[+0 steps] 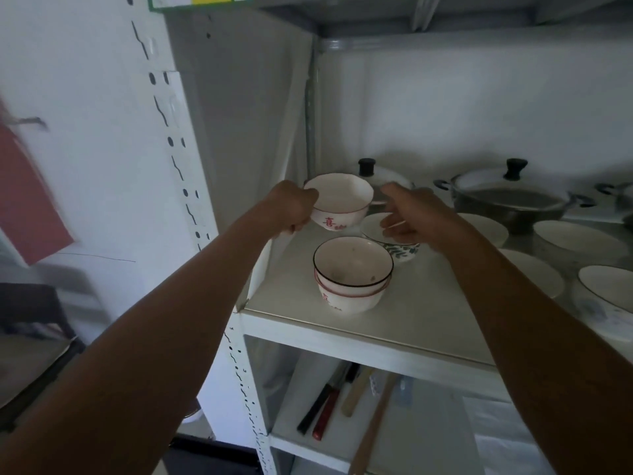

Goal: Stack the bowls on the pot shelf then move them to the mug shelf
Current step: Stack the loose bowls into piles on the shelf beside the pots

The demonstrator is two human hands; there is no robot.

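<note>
**Hold state.** The left hand (294,210) grasps the red-lettered bowl (339,200) by its left rim and wall, fingers curled round the edge. The bowl is clear of the pot shelf (428,303), up and behind the two-bowl stack (352,272), with its mouth tipped slightly toward the camera. A rim grip leaves the underside free, which suits lowering the bowl into the stack's open mouth.

The right hand (411,217) is released: fingers loosely spread, holding nothing. It hovers behind and to the right of the stack, over the leaf-patterned bowl (406,250). Whether a fingertip touches that bowl's rim cannot be told. It is probably placed to take this bowl next or to steady the held one.

**Task items.** The stack stands near the shelf's front edge, with the leaf-patterned bowl just behind and to its right. The mug shelf is not in view.

**Clearances.**
- Left of the stack: the rack's side panel (239,132) limits sideways travel.
- Behind the stack: a lidded pot (368,166), and further right a larger pot (513,200).
- Right of the stack: white plates (582,234), well apart.
- Above the stack: open room, so a straight vertical descent looks unobstructed.
- In front of the stack: the shelf lip is close, so keep loading centred to avoid tipping it forward.
</note>
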